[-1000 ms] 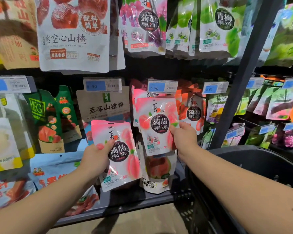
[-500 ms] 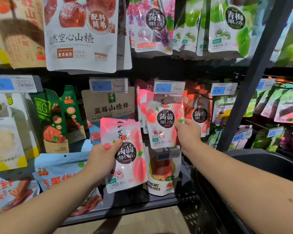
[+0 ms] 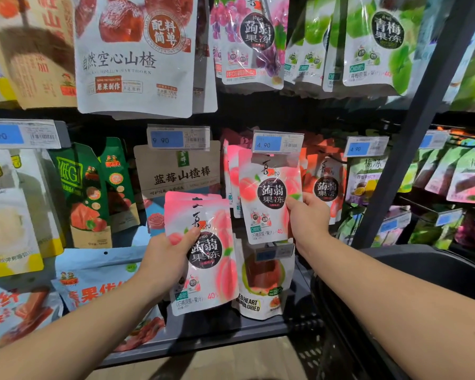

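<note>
My left hand (image 3: 166, 256) grips a small stack of pink peach jelly pouches (image 3: 203, 256), thumb across the front, held in front of the lower shelf. My right hand (image 3: 307, 218) pinches the right edge of another pink peach jelly pouch (image 3: 268, 198), whose top sits just under the 4.90 price tag (image 3: 277, 142) at its hanging hook. More of the same pink pouches (image 3: 232, 176) hang right behind it.
Hanging snack bags fill the rack: a brown blueberry hawthorn bag (image 3: 178, 171), green bags (image 3: 93, 187), orange pouches (image 3: 325, 185), a dried guava bag (image 3: 261, 283) below. A dark post (image 3: 422, 119) stands to the right. A black basket (image 3: 395, 283) sits at lower right.
My right hand has lifted its pouch up toward the hook under the 4.90 tag. My left hand has stayed about where it was with its pouches.
</note>
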